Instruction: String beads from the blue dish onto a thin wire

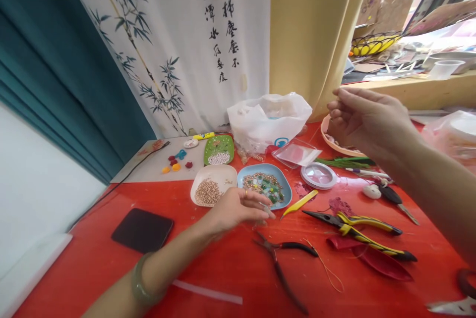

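Observation:
My left hand (238, 209), with a ring on one finger and a green bangle (138, 281) on the wrist, hovers at the near edge of the blue dish (288, 194). Its thumb and fingertips are pinched together around something small and pale that I cannot make out. Gold, green and pale beads (266, 184) lie in that dish. Raised high on the right, my right hand (366, 112) has thumb and forefinger pressed together; whatever they grip is too fine to see. Below the left hand lie dark-handled pliers (275, 247), beside a loop of thin cord (329, 271).
Left of the blue dish are a white dish (195, 182) of gold beads and a black phone-like slab (143, 230). Yellow tweezers (299, 203), yellow-black pliers (357, 229) and scissors (451, 306) lie rightward. Behind stand a green tray (231, 142) and a plastic bag (260, 122).

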Available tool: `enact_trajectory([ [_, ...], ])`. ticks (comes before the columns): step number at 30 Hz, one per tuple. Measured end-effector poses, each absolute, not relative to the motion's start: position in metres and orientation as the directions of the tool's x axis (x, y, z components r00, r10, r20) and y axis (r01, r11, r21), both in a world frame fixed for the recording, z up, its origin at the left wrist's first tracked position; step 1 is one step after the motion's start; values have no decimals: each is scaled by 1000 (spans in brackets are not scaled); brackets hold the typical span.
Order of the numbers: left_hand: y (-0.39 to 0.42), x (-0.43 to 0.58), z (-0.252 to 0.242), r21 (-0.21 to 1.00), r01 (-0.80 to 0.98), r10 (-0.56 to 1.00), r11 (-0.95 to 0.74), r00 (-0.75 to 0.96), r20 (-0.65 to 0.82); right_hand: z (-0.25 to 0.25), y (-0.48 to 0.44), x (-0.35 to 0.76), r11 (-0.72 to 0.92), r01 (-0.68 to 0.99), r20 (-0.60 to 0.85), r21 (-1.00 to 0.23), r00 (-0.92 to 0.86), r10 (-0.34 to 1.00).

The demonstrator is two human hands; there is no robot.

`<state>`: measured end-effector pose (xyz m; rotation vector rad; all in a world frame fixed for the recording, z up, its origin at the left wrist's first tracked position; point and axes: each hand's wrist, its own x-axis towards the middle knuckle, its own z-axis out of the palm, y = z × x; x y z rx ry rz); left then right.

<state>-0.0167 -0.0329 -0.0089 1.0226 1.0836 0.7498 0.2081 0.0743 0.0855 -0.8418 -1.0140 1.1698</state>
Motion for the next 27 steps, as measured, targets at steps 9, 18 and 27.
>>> enact_trajectory([
  [9, -42, -34, -37, 898, 278, 875, 340, 257, -411, 22, 77, 233, 81, -315, 49, -946, 111, 993],
  [18, -44, -43, -51, 843, 429, 856, 323, 248, -454, 0, 77, 240, 29, -292, -9, -956, 129, 992],
  [27, -48, -47, -42, 764, 615, 863, 197, 261, -432, 0, 74, 239, -31, -297, -75, -954, 138, 988],
])
